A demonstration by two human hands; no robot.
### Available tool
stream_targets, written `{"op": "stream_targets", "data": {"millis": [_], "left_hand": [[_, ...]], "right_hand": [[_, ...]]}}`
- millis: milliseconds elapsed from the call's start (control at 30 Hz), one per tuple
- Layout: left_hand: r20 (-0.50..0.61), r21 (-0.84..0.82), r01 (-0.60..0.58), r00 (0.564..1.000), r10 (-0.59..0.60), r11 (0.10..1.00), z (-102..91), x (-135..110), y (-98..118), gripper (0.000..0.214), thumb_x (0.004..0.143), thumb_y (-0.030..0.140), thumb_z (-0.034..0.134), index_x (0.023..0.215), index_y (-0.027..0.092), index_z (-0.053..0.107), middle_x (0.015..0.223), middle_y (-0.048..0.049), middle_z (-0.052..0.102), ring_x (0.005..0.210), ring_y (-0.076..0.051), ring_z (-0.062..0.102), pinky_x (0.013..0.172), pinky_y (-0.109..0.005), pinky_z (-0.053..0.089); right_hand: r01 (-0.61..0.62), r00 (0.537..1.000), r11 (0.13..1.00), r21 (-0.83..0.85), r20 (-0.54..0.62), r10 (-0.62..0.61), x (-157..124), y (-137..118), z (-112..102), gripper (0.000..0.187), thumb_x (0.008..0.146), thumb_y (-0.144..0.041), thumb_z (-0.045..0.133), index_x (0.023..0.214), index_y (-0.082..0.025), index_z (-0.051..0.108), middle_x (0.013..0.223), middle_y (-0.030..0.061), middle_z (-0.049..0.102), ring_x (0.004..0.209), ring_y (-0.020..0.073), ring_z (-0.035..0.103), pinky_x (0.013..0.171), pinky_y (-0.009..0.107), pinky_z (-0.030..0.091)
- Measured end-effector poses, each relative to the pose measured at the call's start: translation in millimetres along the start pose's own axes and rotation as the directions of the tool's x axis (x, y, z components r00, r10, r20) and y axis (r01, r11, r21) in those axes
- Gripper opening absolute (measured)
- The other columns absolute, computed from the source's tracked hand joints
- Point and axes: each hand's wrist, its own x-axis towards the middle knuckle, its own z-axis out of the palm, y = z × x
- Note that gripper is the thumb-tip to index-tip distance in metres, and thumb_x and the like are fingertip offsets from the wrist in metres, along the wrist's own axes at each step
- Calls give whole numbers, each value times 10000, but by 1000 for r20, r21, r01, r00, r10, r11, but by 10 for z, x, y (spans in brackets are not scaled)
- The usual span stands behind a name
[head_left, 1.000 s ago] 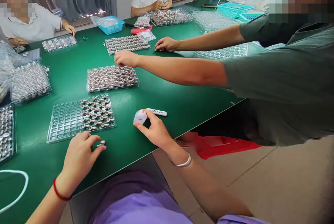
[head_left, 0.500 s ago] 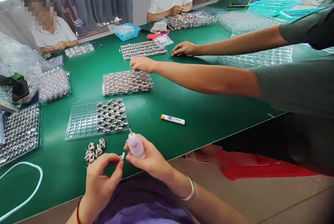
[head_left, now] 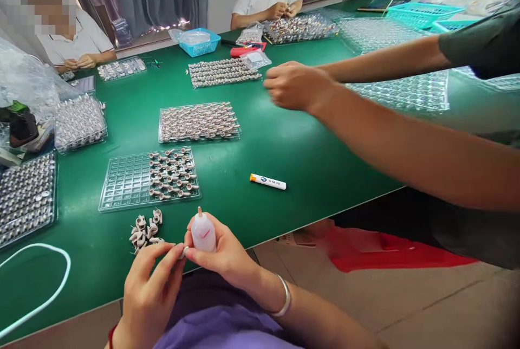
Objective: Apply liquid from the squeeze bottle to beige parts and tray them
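Observation:
Low at the table's front edge, my left hand [head_left: 152, 284] is closed in a pinch on a small whitish part [head_left: 184, 252], mostly covered by fingers. My right hand [head_left: 225, 249] is wrapped round a white squeeze bottle [head_left: 203, 234] with a narrow tip pointing up; its thumb also meets the small part. Just beyond my left hand lies a pile of beige earphone-like pieces [head_left: 142, 232]. Behind the pile, a clear compartment tray [head_left: 125, 181] carries rows of similar beige pieces [head_left: 173, 173] in its right part.
A white tube with an orange end [head_left: 268, 181] lies to the right. Filled trays [head_left: 199, 122] stand farther back. A co-worker's arms [head_left: 345, 116] reach in from the right. A white cable [head_left: 60, 278] loops at the left. Two people sit across the green table [head_left: 227, 175].
My hands have come closer together, and the small part now sits lower between my fingers. The bottle stands more upright. The co-worker's near hand has drawn back from the filled tray toward the other hand.

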Motion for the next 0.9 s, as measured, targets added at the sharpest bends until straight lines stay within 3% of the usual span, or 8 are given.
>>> {"op": "stream_targets", "data": {"millis": [67, 167, 267, 367, 600, 733, 900], "left_hand": [[27, -31, 36, 999, -35, 999, -17, 1, 30, 307, 832, 88, 654, 1087, 249, 710, 941, -46, 721, 836, -154, 694, 796, -249, 566], [136, -196, 277, 958, -253, 941, -35, -6, 74, 185, 846, 185, 660, 1003, 238, 742, 906, -40, 731, 805, -163, 698, 742, -240, 572], [336, -358, 547, 832, -442, 757, -44, -33, 87, 173, 849, 297, 657, 969, 240, 767, 883, -43, 739, 778, -179, 694, 662, -240, 568], [470, -432, 693, 719, -512, 577, -44, -65, 68, 215, 835, 358, 667, 970, 236, 781, 875, -52, 727, 720, -171, 655, 621, -244, 540], [619, -413, 824, 567, -543, 389, -42, -131, 4, 195, 813, 389, 698, 833, 218, 788, 735, -21, 607, 636, -124, 529, 558, -217, 426], [666, -441, 846, 532, -524, 299, -29, -173, 6, 263, 794, 397, 710, 645, 181, 719, 689, -20, 578, 630, -124, 514, 562, -218, 431], [667, -488, 860, 478, -572, 150, -8, -140, 99, 284, 752, 374, 736, 560, 170, 690, 651, -14, 538, 617, -118, 485, 539, -205, 437]], "right_hand": [[-2, 1000, 1000, -13, -7, 2, -28, 5, 17, 420, 708, -396, 806, 933, -225, 495, 778, -35, 593, 647, 100, 535, 614, 238, 451], [11, 1000, 999, -34, -20, -12, -71, 1, 21, 424, 711, -376, 798, 965, -234, 490, 808, -29, 609, 681, 112, 569, 647, 251, 480], [32, 999, 995, -95, -34, -35, -108, -1, 10, 392, 718, -351, 782, 957, -239, 492, 836, -17, 619, 711, 125, 591, 645, 253, 487], [51, 998, 982, -184, -34, -58, -140, 13, -9, 335, 723, -295, 757, 941, -233, 510, 818, -18, 606, 677, 118, 572, 608, 240, 465], [188, 981, 942, -279, 108, -163, -171, 63, -98, 330, 684, -177, 737, 960, -207, 558, 841, 1, 623, 681, 113, 561, 597, 220, 463], [218, 971, 937, -272, 152, -182, -177, 74, -128, 333, 671, -151, 743, 953, -197, 573, 825, -1, 629, 664, 108, 566, 585, 213, 462], [238, 966, 934, -265, 160, -201, -191, 89, -128, 329, 670, -159, 750, 944, -195, 573, 814, -4, 626, 660, 105, 561, 576, 209, 461]]}}
